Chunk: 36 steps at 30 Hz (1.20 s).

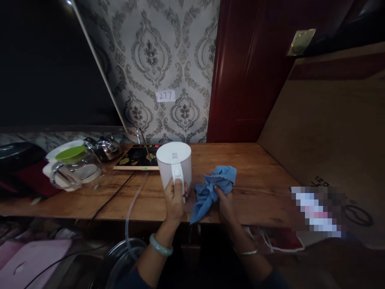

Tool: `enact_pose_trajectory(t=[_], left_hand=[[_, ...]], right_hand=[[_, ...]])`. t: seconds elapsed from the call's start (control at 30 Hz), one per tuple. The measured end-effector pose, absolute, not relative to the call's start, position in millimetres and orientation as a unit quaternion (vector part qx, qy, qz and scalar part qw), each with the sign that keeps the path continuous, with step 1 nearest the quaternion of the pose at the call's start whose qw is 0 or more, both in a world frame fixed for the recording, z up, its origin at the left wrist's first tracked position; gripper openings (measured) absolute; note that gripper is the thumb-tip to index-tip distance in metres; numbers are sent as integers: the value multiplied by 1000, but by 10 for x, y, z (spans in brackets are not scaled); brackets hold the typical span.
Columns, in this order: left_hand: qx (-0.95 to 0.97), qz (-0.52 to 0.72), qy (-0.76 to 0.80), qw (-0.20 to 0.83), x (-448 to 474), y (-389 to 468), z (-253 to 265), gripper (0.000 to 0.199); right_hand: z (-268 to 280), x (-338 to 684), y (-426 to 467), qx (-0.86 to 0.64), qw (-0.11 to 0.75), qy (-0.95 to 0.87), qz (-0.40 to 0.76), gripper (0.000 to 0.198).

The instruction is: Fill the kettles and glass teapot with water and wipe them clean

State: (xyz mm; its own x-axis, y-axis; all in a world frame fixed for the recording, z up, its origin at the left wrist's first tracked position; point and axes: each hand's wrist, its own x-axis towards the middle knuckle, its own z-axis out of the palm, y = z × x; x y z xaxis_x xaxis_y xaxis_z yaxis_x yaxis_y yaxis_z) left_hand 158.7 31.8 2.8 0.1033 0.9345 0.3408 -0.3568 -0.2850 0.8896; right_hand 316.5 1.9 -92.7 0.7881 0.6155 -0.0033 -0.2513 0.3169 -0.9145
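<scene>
One white kettle (174,162) stands upright on the wooden tabletop (258,172), near its front edge and about the middle of the view. Its long axis runs straight up and down, lid on top, and its handle (178,176) faces six o'clock, toward the person. The left hand (174,198) is wrapped around that handle from below, fingers closed on it and the thumb laid up along its front.

At three o'clock from the kettle, just beside it, lies one blue cloth (213,188), crumpled, its longer stretch running from two o'clock down to seven o'clock, with the lower corner reaching the tabletop's front edge. The right hand (224,204) rests on the cloth's near part, fingers bunched together and pinching the fabric.

At eleven o'clock from the kettle one flat black hot plate (138,157) with a gold pattern lies on the tabletop, and one metal teapot (105,147) stands to its left. At nine o'clock, well apart, one glass jug (75,168) with a green lid lies tilted. One clear hose (132,204) and one black cord (111,198) hang over the front edge. Each wrist carries one bangle.
</scene>
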Motion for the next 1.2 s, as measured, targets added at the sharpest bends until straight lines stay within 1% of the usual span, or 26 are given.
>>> enact_pose_trajectory(t=[0.17, 0.3, 0.5, 0.63, 0.73, 0.83, 0.93, 1.0, 1.07, 1.1, 1.2], left_hand=[[521, 618, 286, 514, 1430, 379, 32, 54], [520, 618, 284, 516, 1257, 456, 20, 54], [509, 589, 269, 567, 983, 608, 130, 55], [523, 545, 254, 604, 818, 722, 210, 56], [535, 522, 254, 614, 758, 765, 211, 58], [531, 552, 288, 574, 759, 752, 157, 57], [543, 582, 353, 492, 778, 721, 93, 53], [551, 584, 403, 439, 786, 709, 68, 50], [552, 579, 438, 411, 791, 709, 58, 46], [549, 579, 446, 407, 794, 714, 53, 45], [541, 587, 437, 415, 797, 736, 23, 44]], right_hand=[[-1033, 3181, 10, -497, 820, -109, 263, 36], [-1015, 3310, 4, -462, 846, -85, 254, 34], [-878, 3453, -96, -473, 847, -99, 223, 30], [-708, 3326, -140, -477, 819, -181, 264, 33], [-479, 3136, -37, -465, 798, -258, 282, 35], [-197, 2884, 223, -445, 769, -376, 264, 35], [-39, 2590, 542, -462, 707, -502, 187, 33], [-101, 2413, 709, -467, 702, -512, 168, 34], [-310, 2289, 803, -497, 696, -503, 129, 36], [-454, 2255, 821, -511, 683, -509, 112, 35], [-931, 2266, 793, -547, 639, -529, 114, 27]])
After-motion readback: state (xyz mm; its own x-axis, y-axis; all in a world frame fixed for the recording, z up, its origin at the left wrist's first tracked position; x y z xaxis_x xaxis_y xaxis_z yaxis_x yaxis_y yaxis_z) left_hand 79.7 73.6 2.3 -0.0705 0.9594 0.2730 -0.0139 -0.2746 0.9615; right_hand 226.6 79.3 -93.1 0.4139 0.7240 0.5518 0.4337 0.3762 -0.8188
